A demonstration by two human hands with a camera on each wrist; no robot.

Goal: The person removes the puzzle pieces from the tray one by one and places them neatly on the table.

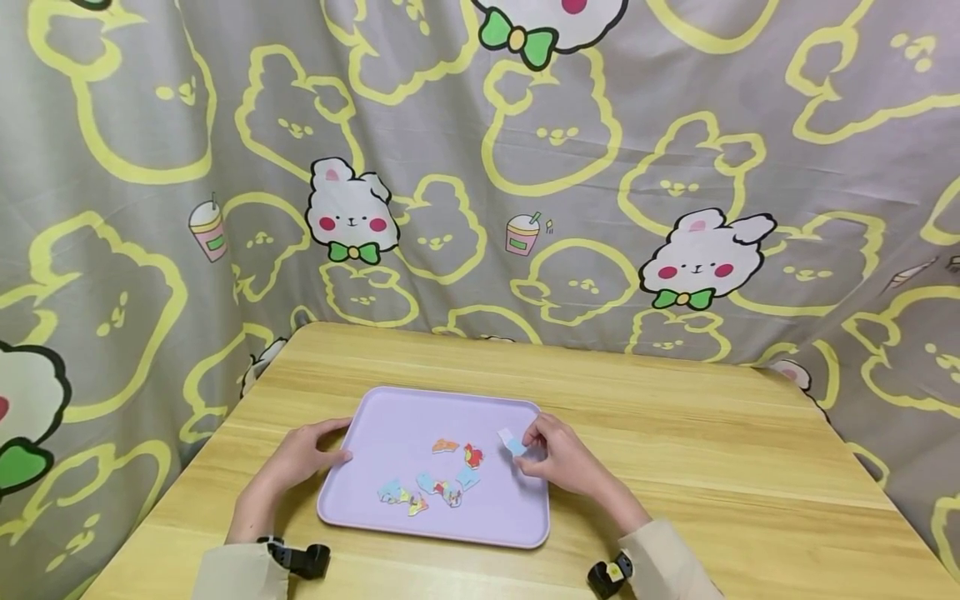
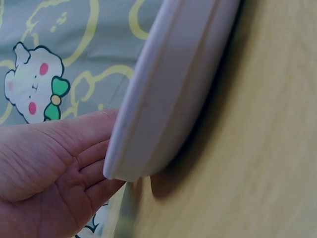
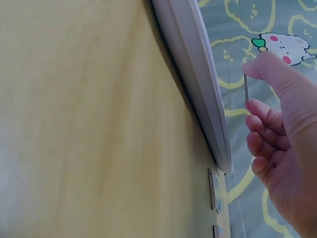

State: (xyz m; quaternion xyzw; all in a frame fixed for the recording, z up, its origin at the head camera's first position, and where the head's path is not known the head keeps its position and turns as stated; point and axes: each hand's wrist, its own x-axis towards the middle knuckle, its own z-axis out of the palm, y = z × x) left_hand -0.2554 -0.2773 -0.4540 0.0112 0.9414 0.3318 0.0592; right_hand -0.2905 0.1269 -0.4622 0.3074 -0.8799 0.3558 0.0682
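A lilac tray (image 1: 360, 500) lies flat on the table, with several irregular, colourfully printed puzzle pieces on it. Between thumb and forefinger, my right hand (image 1: 558, 457) pinches a pale blue and white puzzle piece (image 1: 511, 442) over the tray's right side. From the right wrist, the held piece (image 3: 246, 88) shows only its thin edge. My left hand (image 1: 303, 454) rests at the tray's left rim, thumb and forefinger apart. In the left wrist view its fingers (image 2: 94, 153) reach behind the tray wall (image 2: 148, 119), which hides their tips.
An orange piece (image 1: 445, 446) and a red piece (image 1: 473, 455) lie mid-tray. Blue and yellow pieces (image 1: 392, 492) lie towards the tray's near side. The wooden table (image 1: 675, 417) extends around the tray, up to a patterned curtain (image 1: 450, 283) behind.
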